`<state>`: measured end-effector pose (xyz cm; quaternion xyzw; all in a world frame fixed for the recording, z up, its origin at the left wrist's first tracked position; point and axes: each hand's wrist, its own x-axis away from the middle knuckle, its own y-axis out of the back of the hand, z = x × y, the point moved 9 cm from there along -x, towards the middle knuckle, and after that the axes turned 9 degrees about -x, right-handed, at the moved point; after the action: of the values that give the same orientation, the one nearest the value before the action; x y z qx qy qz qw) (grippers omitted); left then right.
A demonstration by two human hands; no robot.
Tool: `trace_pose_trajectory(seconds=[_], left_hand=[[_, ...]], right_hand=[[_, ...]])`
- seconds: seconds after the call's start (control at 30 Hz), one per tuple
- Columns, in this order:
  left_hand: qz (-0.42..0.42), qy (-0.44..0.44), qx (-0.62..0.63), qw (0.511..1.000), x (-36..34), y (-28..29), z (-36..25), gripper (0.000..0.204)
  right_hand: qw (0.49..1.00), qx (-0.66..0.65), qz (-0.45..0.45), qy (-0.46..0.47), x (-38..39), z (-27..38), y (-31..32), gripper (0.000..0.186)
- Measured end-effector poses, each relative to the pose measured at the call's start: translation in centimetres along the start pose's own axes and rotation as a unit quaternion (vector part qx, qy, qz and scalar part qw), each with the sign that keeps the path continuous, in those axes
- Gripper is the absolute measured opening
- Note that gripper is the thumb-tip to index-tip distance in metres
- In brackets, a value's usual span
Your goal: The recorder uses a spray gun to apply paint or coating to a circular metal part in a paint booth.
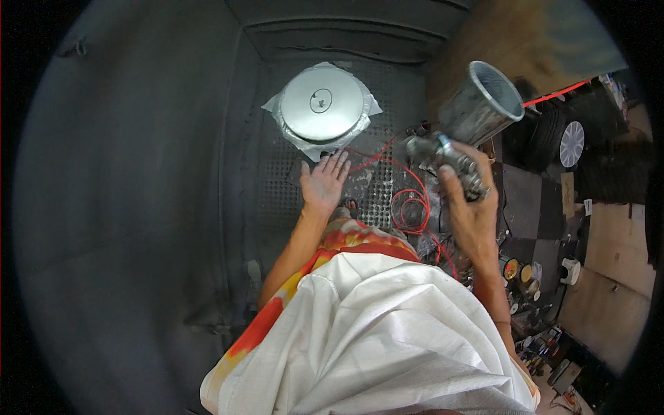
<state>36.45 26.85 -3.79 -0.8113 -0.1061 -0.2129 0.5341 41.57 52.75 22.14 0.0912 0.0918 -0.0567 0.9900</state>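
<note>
In my right hand [472, 207] is a metal spray gun [446, 155], somewhat blurred, with my fingers closed round its body. A large grey metal cup [477, 111], its mouth uncovered, appears at the gun's upper end; how the two join is hidden. My left hand [324, 188] holds nothing; its fingers are spread, just in front of a round silver lid-like disc [304, 114]. The disc has a small fitting in its centre and lies on crumpled pale sheeting [310, 146] that sticks out all round. I cannot tell whether my fingertips touch the sheeting.
A red hose [423, 200] lies coiled on the dark studded floor [277, 180] right of my feet. Dark walls [138, 173] stand at the left and back, with a brown board [515, 41] at the far right. A wheel [571, 144] and several cans [512, 268] are further right.
</note>
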Motion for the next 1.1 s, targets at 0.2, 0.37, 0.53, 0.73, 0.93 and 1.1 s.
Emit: trace_pose_trajectory(seconds=[0.2,0.37,0.53,0.73,0.93,1.1], left_hand=[[-0.01,-0.008,0.039,0.999,-0.3,1.2,-1.5,0.087],[-0.082,-0.077,-0.044,0.993,-1.2,2.9,-8.4,0.086],[0.041,-0.134,-0.205,0.969,-5.7,1.6,-16.1,0.086],[-0.067,-0.111,-0.21,0.969,-4.9,6.3,-15.6,0.086],[-0.128,-0.004,-0.226,0.966,-1.9,11.8,-8.6,0.081],[-0.103,0.07,-0.313,0.942,-0.4,12.5,-3.7,0.079]], right_hand=[[0.993,-0.06,0.094,0.024,2.6,1.3,-3.3,0.035],[0.998,0.003,0.062,0.013,1.5,-0.4,-1.8,0.034],[0.999,0.028,-0.032,-0.006,-0.8,-1.0,1.1,0.034],[0.998,-0.018,-0.053,0.04,-2.4,2.4,0.9,0.031],[0.988,-0.093,0.079,-0.096,0.1,3.4,-1.2,0.032],[0.999,0.02,0.031,-0.002,-0.7,2.7,1.6,0.03]])
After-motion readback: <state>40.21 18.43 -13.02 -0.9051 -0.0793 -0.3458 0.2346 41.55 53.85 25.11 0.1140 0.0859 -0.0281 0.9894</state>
